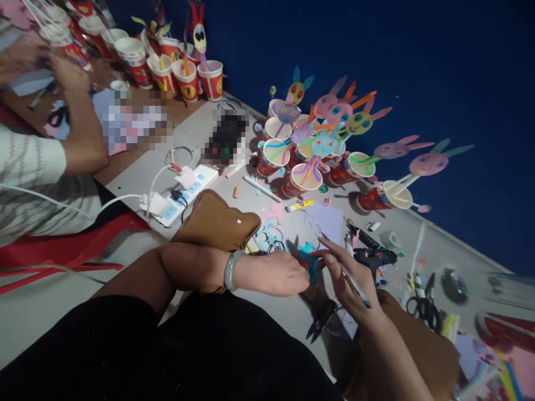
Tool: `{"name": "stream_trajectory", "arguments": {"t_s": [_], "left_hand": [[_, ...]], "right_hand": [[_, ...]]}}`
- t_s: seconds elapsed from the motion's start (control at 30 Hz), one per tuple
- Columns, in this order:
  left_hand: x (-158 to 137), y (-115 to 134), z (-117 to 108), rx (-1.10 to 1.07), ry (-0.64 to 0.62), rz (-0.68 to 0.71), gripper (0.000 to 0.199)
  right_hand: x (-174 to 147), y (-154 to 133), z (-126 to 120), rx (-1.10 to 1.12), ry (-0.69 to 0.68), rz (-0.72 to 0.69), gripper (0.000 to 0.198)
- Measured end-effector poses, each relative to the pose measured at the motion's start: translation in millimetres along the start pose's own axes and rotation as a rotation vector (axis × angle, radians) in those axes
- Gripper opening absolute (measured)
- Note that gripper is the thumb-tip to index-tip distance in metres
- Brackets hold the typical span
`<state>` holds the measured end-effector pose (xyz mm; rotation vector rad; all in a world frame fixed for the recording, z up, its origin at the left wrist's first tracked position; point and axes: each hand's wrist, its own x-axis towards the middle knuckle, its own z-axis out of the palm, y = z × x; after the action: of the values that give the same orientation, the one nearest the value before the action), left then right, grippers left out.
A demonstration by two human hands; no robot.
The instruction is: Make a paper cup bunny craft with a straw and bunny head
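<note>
My left hand, with a pale bangle at the wrist, is closed with its back towards me. What its fingers hold, if anything, is hidden. Just beyond its knuckles shows a small blue and red piece, perhaps cut paper; whether the hand touches it I cannot tell. My right hand grips a slim pen-like stick, its dark end slanting down to the right and its tip towards the left hand. Below the hands lie black-handled scissors. A lilac paper sheet lies behind them.
Paper cups with rabbit-faced spoons stand along the blue wall. A power strip with plugs and a phone lie left. A glue gun and more scissors lie right. Another person's arm rests at the far left.
</note>
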<state>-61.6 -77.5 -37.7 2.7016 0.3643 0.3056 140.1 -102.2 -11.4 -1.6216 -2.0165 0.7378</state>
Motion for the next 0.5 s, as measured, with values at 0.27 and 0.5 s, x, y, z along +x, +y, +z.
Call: {"name": "stream_trajectory", "arguments": {"t_s": [0.27, 0.5], "left_hand": [[-4.1, 7.3, 6.0, 0.173, 0.042, -0.057, 0.027], [-6.0, 5.5, 4.9, 0.217, 0.022, -0.003, 0.035]], "right_hand": [[14.9, 12.1, -7.9, 0.087, 0.071, 0.119, 0.022], [28.5, 20.2, -0.5, 0.298, -0.103, 0.188, 0.036]]}}
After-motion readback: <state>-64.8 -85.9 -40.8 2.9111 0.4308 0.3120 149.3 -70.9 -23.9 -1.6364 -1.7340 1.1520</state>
